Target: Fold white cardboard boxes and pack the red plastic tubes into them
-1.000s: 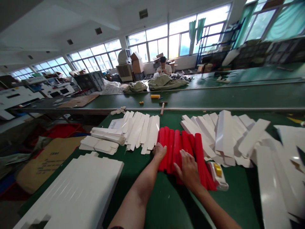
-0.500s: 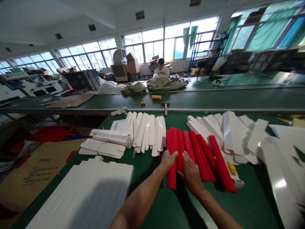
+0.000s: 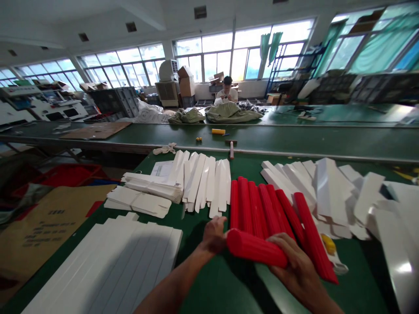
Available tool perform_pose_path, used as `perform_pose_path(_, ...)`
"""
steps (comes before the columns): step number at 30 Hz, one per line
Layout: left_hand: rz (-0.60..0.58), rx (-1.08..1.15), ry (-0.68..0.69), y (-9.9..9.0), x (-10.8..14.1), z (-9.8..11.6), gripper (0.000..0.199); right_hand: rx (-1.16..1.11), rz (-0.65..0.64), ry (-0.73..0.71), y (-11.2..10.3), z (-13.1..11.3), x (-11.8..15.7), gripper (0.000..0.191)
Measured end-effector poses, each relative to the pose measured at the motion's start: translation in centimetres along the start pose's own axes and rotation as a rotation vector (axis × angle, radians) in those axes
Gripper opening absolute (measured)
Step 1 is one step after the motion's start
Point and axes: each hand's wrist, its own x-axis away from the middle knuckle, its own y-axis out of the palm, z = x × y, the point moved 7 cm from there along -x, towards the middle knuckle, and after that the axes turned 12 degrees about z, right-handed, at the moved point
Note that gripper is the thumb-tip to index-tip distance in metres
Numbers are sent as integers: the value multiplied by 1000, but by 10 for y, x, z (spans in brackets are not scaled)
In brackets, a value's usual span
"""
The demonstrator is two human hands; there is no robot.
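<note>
Between my left hand (image 3: 214, 236) and my right hand (image 3: 293, 271) a ribbed red plastic tube (image 3: 255, 247) lies crosswise. My right hand wraps its right end, and my left hand presses on its left end. Behind it, several similar red tubes (image 3: 258, 209) lie side by side on the green table (image 3: 196, 279). The nearest of these, at the right, touches neither hand. Folded white card strips (image 3: 206, 185) lie beyond the row's left side, and more (image 3: 330, 196) lie to its right.
A stack of white card sheets (image 3: 111, 261) sits at front left. A tape dispenser with a yellow part (image 3: 329, 245) lies right of the tubes. Beyond a second green bench, a seated person (image 3: 227, 92) works behind green sacks. Cardboard and a red crate lie left of the table.
One red tube has left the row and now sits crosswise between my hands, raised at the front. My right hand has moved to its right end. The view has tilted slightly.
</note>
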Motion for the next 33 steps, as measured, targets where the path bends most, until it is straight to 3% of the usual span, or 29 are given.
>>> perform_pose_path(4,202,-288,-91,-6,-36,-18,38,-240,162,536,-18,18,31,32)
perform_pose_path(8,236,-459,-75,-9,-52,-13,32,-525,187,733,-12,21,60,31)
perform_pose_path(10,249,-506,1,-21,-49,3,26,-546,156,744,-11,24,65,29)
perform_pose_path(13,286,-539,175,-60,-25,46,21,-487,42,579,-17,20,54,28)
perform_pose_path(15,309,-539,293,-99,3,81,29,-424,-17,471,-23,15,42,30)
perform_pose_path(18,267,-454,537,-155,55,138,40,-402,-68,443,-27,4,24,37)
perform_pose_path(21,166,-281,703,-180,93,177,41,-523,-145,433,-18,-20,12,39)
perform_pose_path(24,130,-144,679,-169,98,180,36,-692,-239,446,-3,-47,15,36)
perform_pose_path(27,153,26,566,-137,86,158,30,-775,-280,510,11,-59,30,34)
perform_pose_path(30,235,240,430,-109,78,128,28,-697,-225,579,16,-51,45,26)
perform_pose_path(33,414,317,346,-90,85,110,29,-619,-124,622,12,-36,51,24)
